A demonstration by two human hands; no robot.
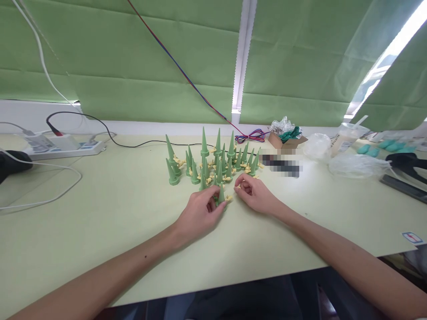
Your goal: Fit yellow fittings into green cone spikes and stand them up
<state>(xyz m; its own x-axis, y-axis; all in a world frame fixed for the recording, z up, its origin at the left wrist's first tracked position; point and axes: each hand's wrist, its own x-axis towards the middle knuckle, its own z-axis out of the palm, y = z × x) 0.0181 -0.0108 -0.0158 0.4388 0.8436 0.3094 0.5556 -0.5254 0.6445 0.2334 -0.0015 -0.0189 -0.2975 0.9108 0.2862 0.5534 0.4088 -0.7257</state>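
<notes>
Several green cones [204, 144] with round bases stand upright in a cluster on the pale table, small yellow pieces attached to or lying around many of them. My left hand [202, 211] is closed around a green cone [222, 194] at the cluster's front; a small yellow piece [228, 198] sticks out at that cone's right side. Just to the right, my right hand [255, 193] has its thumb and fingertips pinched together on a small yellow piece [237, 188], mostly hidden by the fingers.
A power strip [66, 150] with plugs and cables lies at the left. Behind the cones runs a black cable [150, 142]. Toward the right are a cardboard box [287, 143], a plastic cup [345, 138], clear bags [358, 165], teal pieces [367, 150] and a dark flat object [405, 188].
</notes>
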